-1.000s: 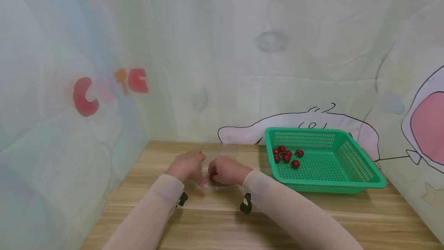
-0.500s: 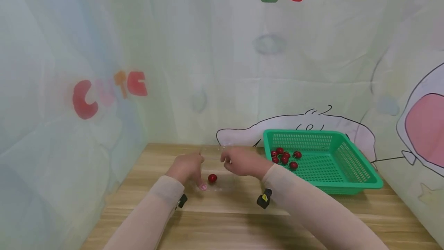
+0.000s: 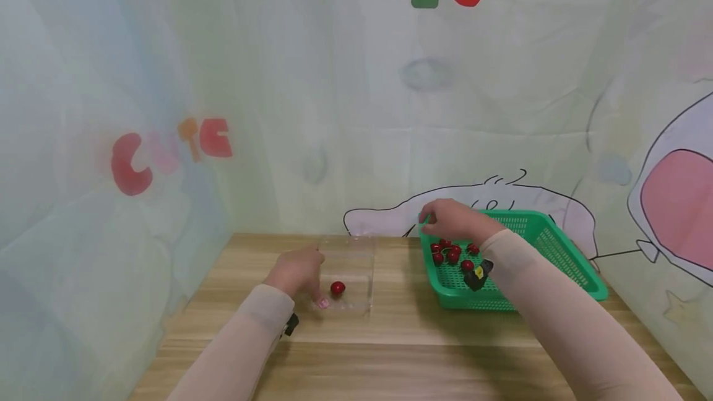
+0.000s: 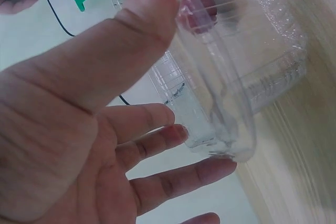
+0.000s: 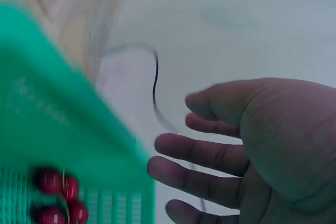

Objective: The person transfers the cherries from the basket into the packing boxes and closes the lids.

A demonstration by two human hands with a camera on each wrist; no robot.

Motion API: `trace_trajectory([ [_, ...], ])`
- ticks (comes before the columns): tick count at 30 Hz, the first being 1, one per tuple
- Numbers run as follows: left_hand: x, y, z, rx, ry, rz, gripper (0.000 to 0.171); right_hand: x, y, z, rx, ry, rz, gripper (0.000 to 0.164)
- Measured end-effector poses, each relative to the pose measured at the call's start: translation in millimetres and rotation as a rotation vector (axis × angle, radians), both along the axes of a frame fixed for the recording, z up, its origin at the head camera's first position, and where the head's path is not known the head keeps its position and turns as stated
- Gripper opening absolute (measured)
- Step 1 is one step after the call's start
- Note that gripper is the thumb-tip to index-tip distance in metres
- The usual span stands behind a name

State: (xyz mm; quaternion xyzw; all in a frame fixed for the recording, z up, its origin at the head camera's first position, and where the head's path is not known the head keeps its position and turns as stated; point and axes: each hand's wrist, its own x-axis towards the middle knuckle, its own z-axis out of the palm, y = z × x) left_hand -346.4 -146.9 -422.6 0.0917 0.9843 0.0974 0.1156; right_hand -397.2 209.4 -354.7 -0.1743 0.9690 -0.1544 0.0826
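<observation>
On the wooden table lies a clear plastic box (image 3: 359,302) with a single red cherry (image 3: 337,288) inside its front part. My left hand (image 3: 296,272) is at the box's left side, thumb near the front corner. The left wrist view shows its fingers fairly straight, with a fingertip at the clear wall (image 4: 268,85). Over the left rim of a green plastic basket (image 3: 473,302) hovers my right hand (image 3: 452,220). Its fingers are spread and hold nothing in the right wrist view. Several cherries (image 3: 453,256), some with stems, lie in the basket's left part below that hand.
A printed fabric curtain (image 3: 362,110) stands behind the table and along both sides. The wooden tabletop (image 3: 334,364) extends in front of the box and basket. A small black wrist camera (image 3: 478,275) sits under the right wrist.
My right hand has let go of the cherry in the clear box, lifted, and moved right to above the basket's left rim. The left hand has stayed beside the box.
</observation>
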Motion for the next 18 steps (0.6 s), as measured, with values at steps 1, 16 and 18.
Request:
trace_trajectory([
  [1, -0.7, -0.1, -0.2, -0.003, 0.002, -0.002, 0.108, -3.6, 8.1, -1.0, 0.004, -0.007, -0.006, 0.031],
  [16, -5.0, -0.5, -3.4, -0.033, -0.001, -0.015, 0.106, -34.8, 90.5, -36.6, 0.012, -0.100, -0.105, 0.042],
  [18, -4.0, -0.5, -1.6, -0.030, 0.001, -0.019, 0.106, -36.4, 95.3, -40.4, 0.016, -0.110, -0.119, 0.042],
])
